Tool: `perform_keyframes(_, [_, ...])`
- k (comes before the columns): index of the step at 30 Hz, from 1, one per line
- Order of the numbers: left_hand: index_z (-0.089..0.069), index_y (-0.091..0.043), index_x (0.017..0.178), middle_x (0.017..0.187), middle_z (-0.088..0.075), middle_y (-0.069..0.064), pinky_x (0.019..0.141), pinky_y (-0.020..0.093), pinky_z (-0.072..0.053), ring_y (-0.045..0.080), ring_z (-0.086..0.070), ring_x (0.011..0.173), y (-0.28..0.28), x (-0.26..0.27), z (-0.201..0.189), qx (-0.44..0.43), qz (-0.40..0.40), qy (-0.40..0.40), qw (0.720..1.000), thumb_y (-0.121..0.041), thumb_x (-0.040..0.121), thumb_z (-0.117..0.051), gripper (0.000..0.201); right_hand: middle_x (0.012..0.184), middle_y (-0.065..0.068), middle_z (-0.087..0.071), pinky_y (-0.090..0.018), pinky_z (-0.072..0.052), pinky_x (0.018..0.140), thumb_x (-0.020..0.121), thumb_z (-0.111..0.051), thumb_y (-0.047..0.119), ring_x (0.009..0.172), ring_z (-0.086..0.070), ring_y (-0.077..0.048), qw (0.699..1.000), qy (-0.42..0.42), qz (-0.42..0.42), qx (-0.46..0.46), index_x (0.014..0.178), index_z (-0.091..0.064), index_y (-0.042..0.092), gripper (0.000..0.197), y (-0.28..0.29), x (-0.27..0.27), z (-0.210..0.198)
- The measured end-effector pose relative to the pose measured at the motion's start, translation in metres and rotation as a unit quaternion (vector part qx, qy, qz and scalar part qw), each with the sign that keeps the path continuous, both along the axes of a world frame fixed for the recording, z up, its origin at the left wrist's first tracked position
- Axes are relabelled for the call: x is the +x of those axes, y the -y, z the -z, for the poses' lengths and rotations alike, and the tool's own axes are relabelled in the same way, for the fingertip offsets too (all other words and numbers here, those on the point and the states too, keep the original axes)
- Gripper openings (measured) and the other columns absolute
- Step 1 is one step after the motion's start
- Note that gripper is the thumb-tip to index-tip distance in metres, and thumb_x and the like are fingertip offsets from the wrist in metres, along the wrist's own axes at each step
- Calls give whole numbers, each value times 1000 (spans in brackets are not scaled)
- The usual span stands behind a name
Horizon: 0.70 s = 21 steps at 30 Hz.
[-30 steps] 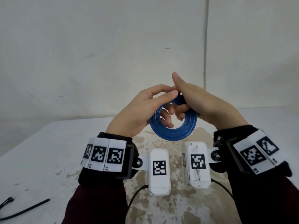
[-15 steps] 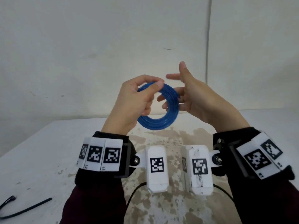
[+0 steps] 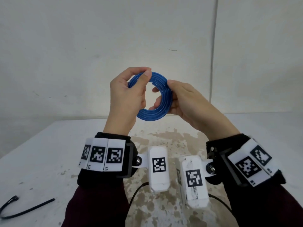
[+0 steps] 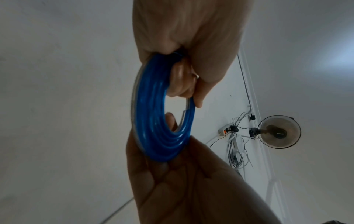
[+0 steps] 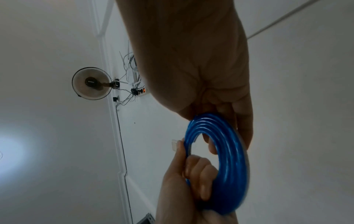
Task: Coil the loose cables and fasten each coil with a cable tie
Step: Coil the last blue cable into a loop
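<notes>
A blue cable wound into a flat coil [image 3: 153, 114] [image 4: 153, 121] [image 5: 226, 166] is held up in the air above the table, its hole facing me. My left hand [image 3: 146, 72] pinches the coil's upper left between thumb and fingertips. My right hand [image 3: 164, 89] grips the right side, with the thumb on the front and the fingers showing through the hole. A black cable tie [image 3: 24, 208] lies loose on the table at the lower left, far from both hands.
The white, stained table [image 3: 49, 153] runs back to a plain wall. The wrist cameras' white boxes [image 3: 158, 167] and their black leads hang below my wrists. A fan [image 4: 278, 131] and a power strip [image 4: 227, 128] are on the far wall.
The coil has risen and turned to face me. Half a second ago the right hand was open beside it; now it grips the coil's right side again. The left hand kept its hold.
</notes>
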<state>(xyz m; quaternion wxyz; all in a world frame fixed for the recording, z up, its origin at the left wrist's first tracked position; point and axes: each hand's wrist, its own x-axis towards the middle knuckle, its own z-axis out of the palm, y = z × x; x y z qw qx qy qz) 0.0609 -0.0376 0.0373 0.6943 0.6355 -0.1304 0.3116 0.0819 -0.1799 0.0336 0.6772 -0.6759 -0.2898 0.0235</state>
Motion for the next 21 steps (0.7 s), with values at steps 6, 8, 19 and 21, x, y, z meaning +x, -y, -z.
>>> perform_keyframes(6, [-67,-10,96,46,-33,-8,39,18,-25,9,-24,38,-4,-2,0,45,5,-13,999,-16,93,-60,9,72,-12,-67,-34,-58,77,103,-22,18,80,-72,-30,1000,-12,-2,-3,118,-56,9,38,-1,-4,-1])
perform_keyframes(8, [-67,-10,95,47,-33,-7,39,18,-25,8,-25,38,-6,-3,-1,48,-4,-8,999,-16,93,-60,9,73,-13,-66,-32,-58,76,104,-23,21,80,-72,-28,1000,-18,-6,-2,115,-58,6,39,-4,-5,-1])
perform_keyframes(19, [-64,-9,97,44,-35,-10,39,18,-25,8,-26,37,-5,-13,-2,31,-36,3,999,-15,94,-59,9,63,0,-55,-32,-54,79,105,-25,31,74,-65,-18,998,-39,-52,26,100,-60,7,42,-8,-9,2])
perform_keyframes(21, [-63,-10,95,44,-35,-11,39,17,-25,8,-26,37,-7,-21,2,30,-43,-11,999,-15,94,-59,7,63,-1,-54,-36,-53,82,105,-25,28,72,-66,-19,999,-27,-37,15,109,-55,5,38,-14,-15,5])
